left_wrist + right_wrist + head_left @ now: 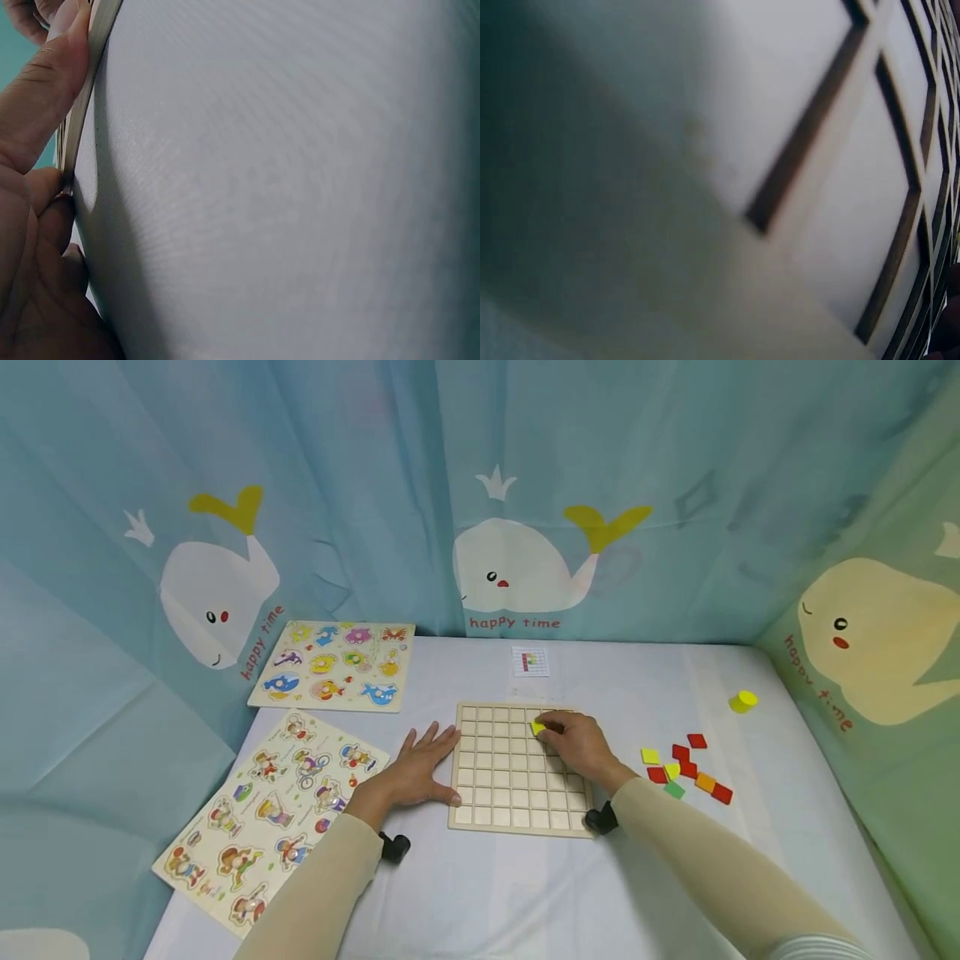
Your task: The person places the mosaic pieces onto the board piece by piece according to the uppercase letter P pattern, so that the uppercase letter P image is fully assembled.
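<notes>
In the head view a wooden grid board (495, 768) with square recesses lies in the middle of the table. My right hand (581, 745) pinches a yellow square tile (537, 727) over the upper part of the grid. Along the board's left edge my left hand (416, 772) rests with its fingers spread, thumb and fingertips touching the frame. The left wrist view shows the thumb (56, 82) against the board's side (86, 97). Close-up grid recesses (855, 180) fill the right of the right wrist view, where the hand is barely visible.
Several loose tiles, among them a red tile (697, 741), a green tile (674, 789) and an orange tile (705, 782), lie right of the board. A yellow cylinder (743, 702) stands farther right. Behind the board is a pattern card (530, 662). Two picture puzzles (330, 702) (247, 810) lie left.
</notes>
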`<state>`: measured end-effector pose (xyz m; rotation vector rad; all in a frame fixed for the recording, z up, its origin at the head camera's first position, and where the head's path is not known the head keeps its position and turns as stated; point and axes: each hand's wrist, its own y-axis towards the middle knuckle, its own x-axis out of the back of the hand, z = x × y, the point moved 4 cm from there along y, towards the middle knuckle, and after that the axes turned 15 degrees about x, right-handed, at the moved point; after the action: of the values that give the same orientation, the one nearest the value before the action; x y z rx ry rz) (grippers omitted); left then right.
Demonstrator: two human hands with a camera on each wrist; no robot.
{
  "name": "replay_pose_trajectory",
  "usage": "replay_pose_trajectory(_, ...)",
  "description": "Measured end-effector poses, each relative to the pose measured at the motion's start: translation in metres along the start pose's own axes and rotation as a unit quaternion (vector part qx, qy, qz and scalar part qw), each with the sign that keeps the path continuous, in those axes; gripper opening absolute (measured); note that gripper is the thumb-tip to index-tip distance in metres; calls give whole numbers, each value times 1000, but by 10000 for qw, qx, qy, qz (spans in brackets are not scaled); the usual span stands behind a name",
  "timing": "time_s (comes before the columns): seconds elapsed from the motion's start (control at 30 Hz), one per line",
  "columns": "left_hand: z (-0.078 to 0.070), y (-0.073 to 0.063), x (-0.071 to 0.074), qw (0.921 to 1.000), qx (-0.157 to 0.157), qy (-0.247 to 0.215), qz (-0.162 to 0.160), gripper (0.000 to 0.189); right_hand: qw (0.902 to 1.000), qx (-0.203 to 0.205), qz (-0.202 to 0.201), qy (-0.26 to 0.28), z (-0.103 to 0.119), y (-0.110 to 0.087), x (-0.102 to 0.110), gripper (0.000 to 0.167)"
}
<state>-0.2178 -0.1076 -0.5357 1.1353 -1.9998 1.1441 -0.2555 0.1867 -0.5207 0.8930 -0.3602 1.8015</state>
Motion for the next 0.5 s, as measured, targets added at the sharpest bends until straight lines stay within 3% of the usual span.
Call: replay_pose_trajectory(0.5,1,-1,0,10000,-1,-83,-12,117,9994,-341,39,87,0,2,-3,30)
